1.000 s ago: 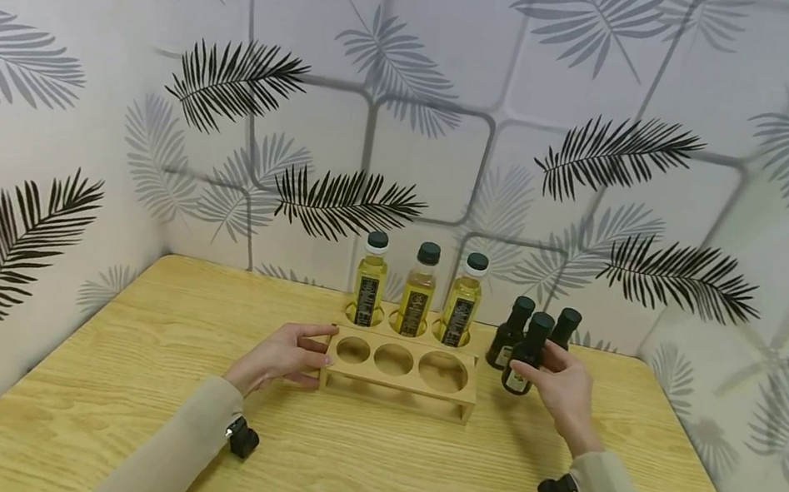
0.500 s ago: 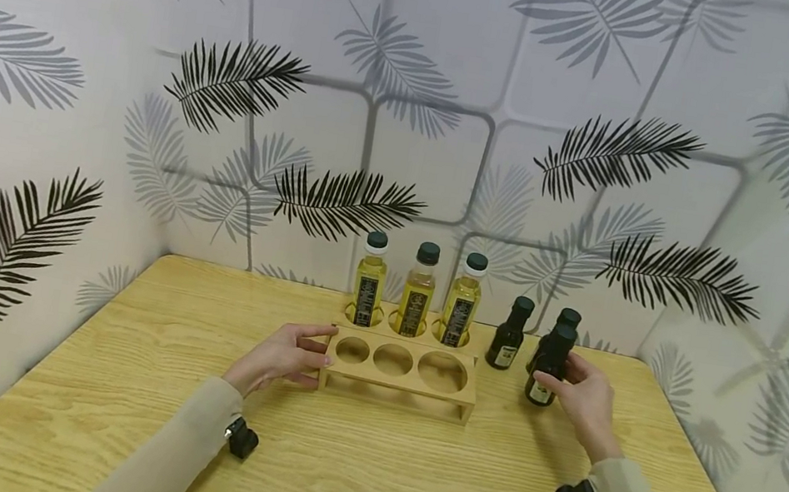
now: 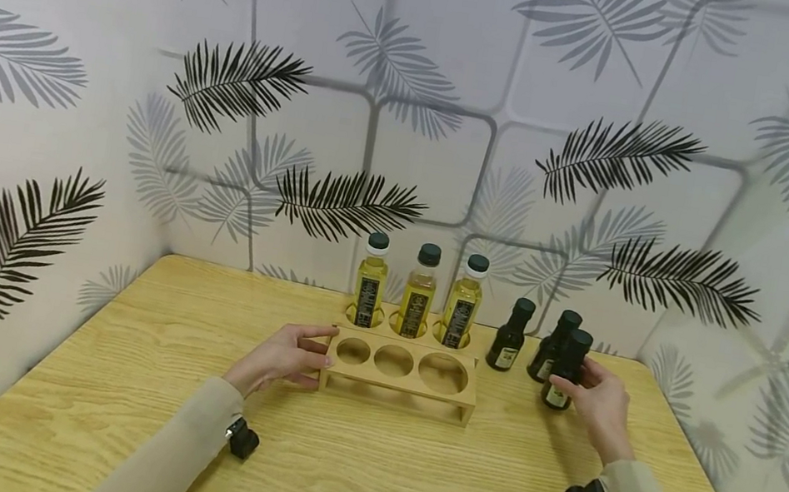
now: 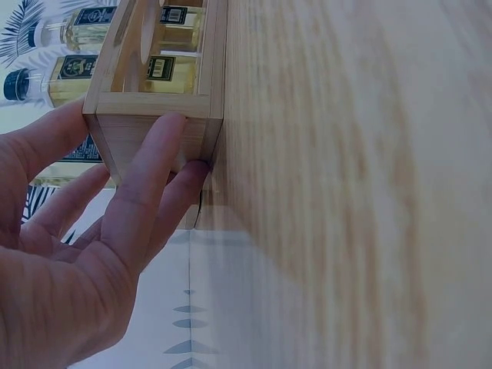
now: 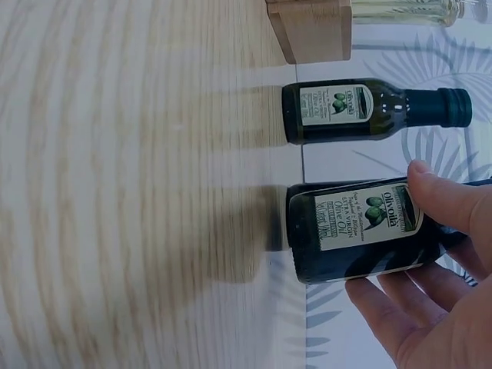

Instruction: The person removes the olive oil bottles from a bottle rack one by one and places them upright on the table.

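My left hand (image 3: 282,359) holds the left end of a two-tier wooden bottle rack (image 3: 400,377), thumb and fingertips spread over its end panel (image 4: 138,138). My right hand (image 3: 601,405) grips a dark olive oil bottle (image 5: 361,223) with a green label, thumb on one side and fingers on the other. This bottle is nearly upright; whether its base touches the table I cannot tell. Just behind it stands a second dark bottle (image 3: 547,356), partly covered in the head view. A third dark bottle (image 3: 506,346) stands between those and the rack.
Three clear bottles of yellow oil, left (image 3: 369,289), middle (image 3: 417,300) and right (image 3: 461,310), stand in the rack's rear row. Three round holes line its front row. The wooden table (image 3: 363,469) meets a leaf-patterned wall (image 3: 422,157) behind.
My right hand has carried its dark bottle to the right, from in front of the left dark bottle to the right front of the other. My left hand and the rack have stayed put.
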Demonstrator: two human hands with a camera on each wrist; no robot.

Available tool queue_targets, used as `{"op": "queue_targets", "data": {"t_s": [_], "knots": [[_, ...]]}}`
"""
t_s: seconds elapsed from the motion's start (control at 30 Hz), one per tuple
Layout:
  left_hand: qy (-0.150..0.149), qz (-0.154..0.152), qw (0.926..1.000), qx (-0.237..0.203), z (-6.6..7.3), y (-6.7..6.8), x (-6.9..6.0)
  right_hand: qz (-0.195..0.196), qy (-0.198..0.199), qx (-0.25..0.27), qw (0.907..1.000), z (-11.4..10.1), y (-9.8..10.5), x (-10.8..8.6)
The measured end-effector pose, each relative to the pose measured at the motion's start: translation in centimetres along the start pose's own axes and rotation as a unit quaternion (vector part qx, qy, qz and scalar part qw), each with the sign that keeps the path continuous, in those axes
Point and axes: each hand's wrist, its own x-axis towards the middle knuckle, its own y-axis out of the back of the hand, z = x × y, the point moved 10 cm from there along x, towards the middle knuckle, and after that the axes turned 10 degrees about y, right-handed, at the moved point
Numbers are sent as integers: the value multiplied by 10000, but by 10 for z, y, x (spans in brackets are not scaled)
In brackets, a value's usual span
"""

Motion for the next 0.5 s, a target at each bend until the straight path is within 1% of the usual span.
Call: {"op": "queue_targets", "data": {"t_s": [0.2,0.5], "knots": [[-6,12,10000,22,0,0,1,27,-33,-60,10000,8,6,3],[-12,-9,10000,11,0,0,2,175,-64,-252,9995,20,17,9]]}}
